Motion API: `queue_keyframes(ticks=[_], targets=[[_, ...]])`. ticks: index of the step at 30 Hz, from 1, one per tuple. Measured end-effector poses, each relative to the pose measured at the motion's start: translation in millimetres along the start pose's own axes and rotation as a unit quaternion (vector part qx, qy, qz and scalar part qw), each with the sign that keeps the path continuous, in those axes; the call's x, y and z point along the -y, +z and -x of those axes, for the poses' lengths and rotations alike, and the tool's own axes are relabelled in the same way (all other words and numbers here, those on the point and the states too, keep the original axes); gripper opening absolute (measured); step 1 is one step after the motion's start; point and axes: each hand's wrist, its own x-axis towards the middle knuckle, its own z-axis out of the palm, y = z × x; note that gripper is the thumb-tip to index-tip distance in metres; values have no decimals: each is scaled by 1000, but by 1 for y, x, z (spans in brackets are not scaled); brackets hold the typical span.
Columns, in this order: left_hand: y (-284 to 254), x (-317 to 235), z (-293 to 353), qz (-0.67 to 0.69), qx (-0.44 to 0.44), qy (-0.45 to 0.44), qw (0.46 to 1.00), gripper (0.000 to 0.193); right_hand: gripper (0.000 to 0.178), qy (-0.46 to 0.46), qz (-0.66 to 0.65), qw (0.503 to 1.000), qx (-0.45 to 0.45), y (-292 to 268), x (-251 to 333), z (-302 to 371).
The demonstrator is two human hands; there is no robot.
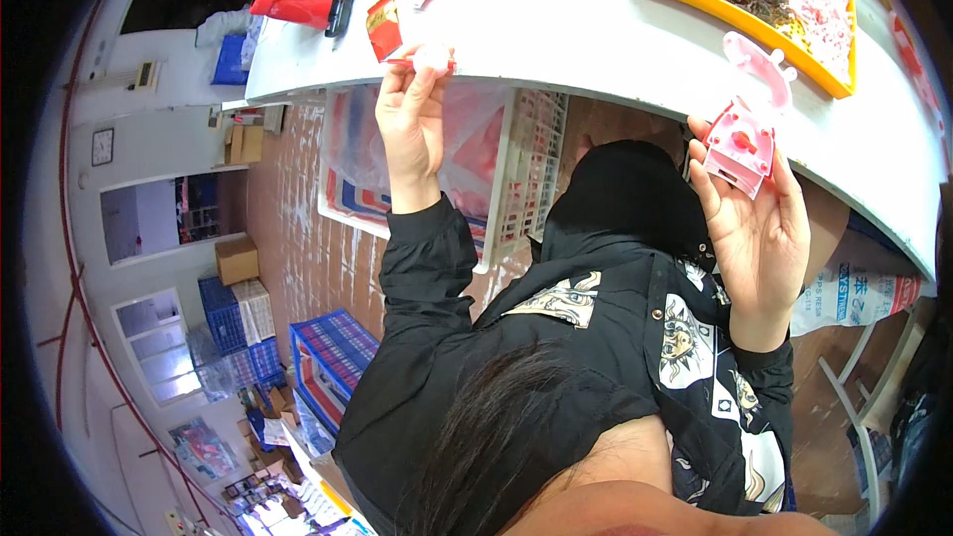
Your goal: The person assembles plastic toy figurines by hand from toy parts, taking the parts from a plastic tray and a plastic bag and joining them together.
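Note:
My left hand (409,124) is raised at the table's near edge. Its thumb and fingers pinch a small red piece (399,62), mostly covered by the fingertips, so its kind does not show. Over on the right, my right hand (759,243) holds a pink and red plastic housing (725,154) with its inside facing up; a red knob-like part (744,142) sits in the middle of it. Just beyond that hand, a curved pink plastic part (762,71) lies on the white table (556,20). A red box-shaped piece (383,30) lies just past my left fingertips.
At the far right a yellow tray (695,12) holds many small black, pink and red parts. A red cylinder (293,6) with a black end (340,12) lies at the table's left. Under the table edge stands a white plastic crate (504,179) with plastic-wrapped items.

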Motion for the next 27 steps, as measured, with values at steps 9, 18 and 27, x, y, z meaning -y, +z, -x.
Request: queue_keyframes(ticks=[9, 18, 27], targets=[[-12, 17, -17, -456, 13, 113, 883, 31, 50, 1, 0, 1000, 4, -1, 1, -2], [2, -3, -15, 21, 31, -26, 999, 33, 50, 5, 8, 1000, 8, 1, -1, 2], [27, -4, -13, 65, 92, -44, 993, 48, 51, -4, 1, 1000, 7, 2, -1, 2]])
